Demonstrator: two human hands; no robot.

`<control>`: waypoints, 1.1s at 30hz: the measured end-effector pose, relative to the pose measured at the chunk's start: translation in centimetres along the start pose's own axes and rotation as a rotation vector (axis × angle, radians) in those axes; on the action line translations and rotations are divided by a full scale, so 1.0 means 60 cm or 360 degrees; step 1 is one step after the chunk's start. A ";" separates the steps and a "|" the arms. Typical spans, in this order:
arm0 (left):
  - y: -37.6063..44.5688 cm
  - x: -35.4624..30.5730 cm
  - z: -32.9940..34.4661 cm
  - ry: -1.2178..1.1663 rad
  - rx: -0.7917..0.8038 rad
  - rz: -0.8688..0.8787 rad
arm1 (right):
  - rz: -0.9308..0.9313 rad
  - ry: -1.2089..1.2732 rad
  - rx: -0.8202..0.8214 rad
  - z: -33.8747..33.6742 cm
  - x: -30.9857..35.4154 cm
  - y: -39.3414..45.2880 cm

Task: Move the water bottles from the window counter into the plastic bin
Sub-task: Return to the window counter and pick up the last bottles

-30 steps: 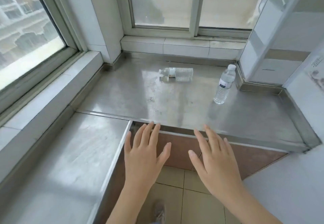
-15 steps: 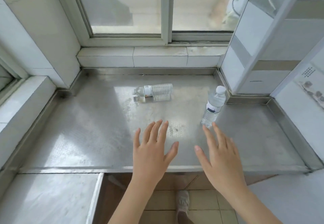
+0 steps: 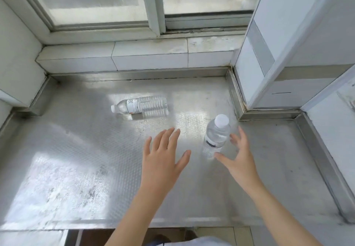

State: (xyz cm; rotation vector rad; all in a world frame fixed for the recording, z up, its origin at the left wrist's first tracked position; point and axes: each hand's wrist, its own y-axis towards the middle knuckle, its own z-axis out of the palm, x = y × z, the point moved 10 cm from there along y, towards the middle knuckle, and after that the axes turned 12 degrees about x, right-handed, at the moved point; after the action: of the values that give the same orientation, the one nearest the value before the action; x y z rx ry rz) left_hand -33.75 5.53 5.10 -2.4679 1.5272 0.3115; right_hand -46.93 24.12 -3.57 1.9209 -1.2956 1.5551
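Flanking the upright bottle (image 3: pixel 216 136) with thumb and spread fingers, right hand (image 3: pixel 239 161) grips nothing; left hand (image 3: pixel 163 161) hovers flat over counter (image 3: pixel 76 159).

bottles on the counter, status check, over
Right hand open beside standing bottle, not gripping. Left hand open, holding nothing. Second bottle lying down on counter. Bin not in view.

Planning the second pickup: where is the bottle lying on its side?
Head view: the lying bottle rests mid-counter toward the window, cap pointing left, beyond the left hand, left of the upright bottle.
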 end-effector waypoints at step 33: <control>0.332 0.295 0.097 0.0139 0.0516 -0.0541 | 0.0003 0.0975 0.0200 0.148 0.131 0.165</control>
State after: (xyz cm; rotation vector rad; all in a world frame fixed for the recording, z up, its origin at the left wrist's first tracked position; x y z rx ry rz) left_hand -44.28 -16.45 -7.15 -2.4398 1.0566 -0.0967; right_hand -49.94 9.00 -2.07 1.3262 -0.9451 2.0427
